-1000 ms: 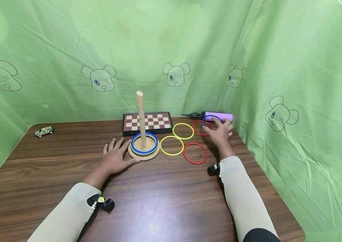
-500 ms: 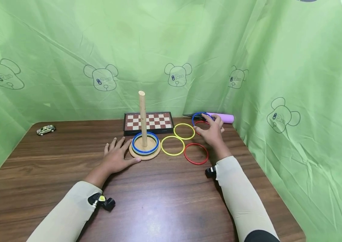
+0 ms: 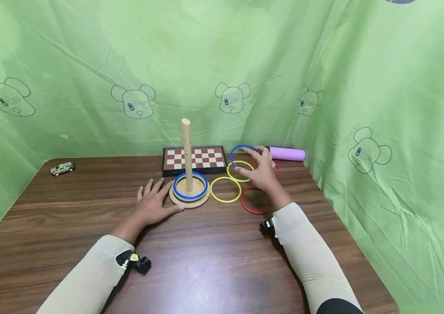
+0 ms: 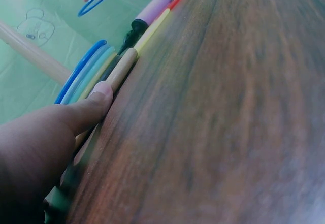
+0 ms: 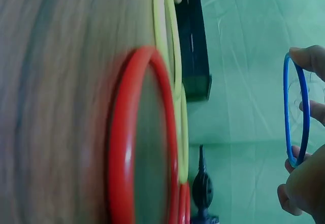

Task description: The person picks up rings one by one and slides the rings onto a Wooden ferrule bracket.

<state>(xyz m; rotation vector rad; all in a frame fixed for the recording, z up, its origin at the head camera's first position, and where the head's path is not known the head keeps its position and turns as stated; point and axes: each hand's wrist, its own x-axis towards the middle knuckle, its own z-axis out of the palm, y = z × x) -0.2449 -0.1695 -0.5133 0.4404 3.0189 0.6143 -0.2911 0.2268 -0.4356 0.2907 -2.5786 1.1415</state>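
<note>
In the head view my left hand [image 3: 153,208] lies at the wooden base [image 3: 190,205] of an upright peg [image 3: 187,152], fingers spread, thumb on the base's near rim. Around the peg lies a stack of rings, a blue one [image 3: 207,187] on top; the left wrist view shows light blue, teal and yellow rings [image 4: 104,66] beneath. My right hand [image 3: 262,172] pinches another blue ring [image 3: 231,157], held tilted in the air above the far yellow ring [image 3: 241,180]. The right wrist view shows the thumb and fingers on this blue ring [image 5: 306,107], apart from everything else.
Right of the base lie a nearer yellow ring [image 3: 225,202], a red ring [image 3: 254,213] and a second red ring [image 3: 278,169], partly hidden by the right hand. Behind stand a chessboard [image 3: 214,159] and a purple pump [image 3: 287,153]. A toy car [image 3: 62,168] is far left.
My right hand has moved left with the blue ring, from beside the purple pump to above the far yellow ring. The left hand has stayed at the base.
</note>
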